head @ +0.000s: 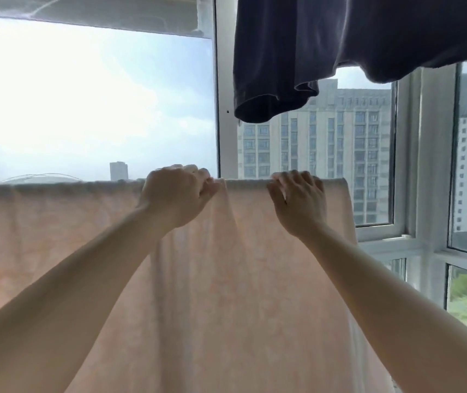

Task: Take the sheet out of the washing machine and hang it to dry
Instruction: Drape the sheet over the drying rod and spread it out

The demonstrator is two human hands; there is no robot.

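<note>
**Inspector:** Location of the sheet [226, 279]?

**Assistant:** Draped over a horizontal line or rod at about hand height in front of the window [93, 103]. The support itself is hidden under the fold. The pale peach fabric hangs down from that top edge and fills the lower part of the head view, spreading from the left border to just right of the right hand. Its right side edge hangs free near the white window frame [425, 165].

**Inspector:** Left hand [177, 194]?

**Assistant:** Raised to the top edge, arm extended. Fingers curled over the fold, bunching a small amount of cloth; creases run down from that point. Grip: clenched on the sheet.

**Inspector:** Right hand [300, 199]?

**Assistant:** Also at the top edge, just to the right of the left hand, a short span of fold between them. Fingers bent over the edge, tips resting on the fabric. Whether they pinch the cloth or merely press on it, I cannot tell.

**Inspector:** Surroundings?

**Assistant:** A dark garment [326, 46] hangs above, upper right, well apart from the sheet; its hem sags toward the right hand without touching. Beyond the glass, grey apartment blocks [326, 143] on the right, bright hazy sky on the left, green ground at lower right.
</note>
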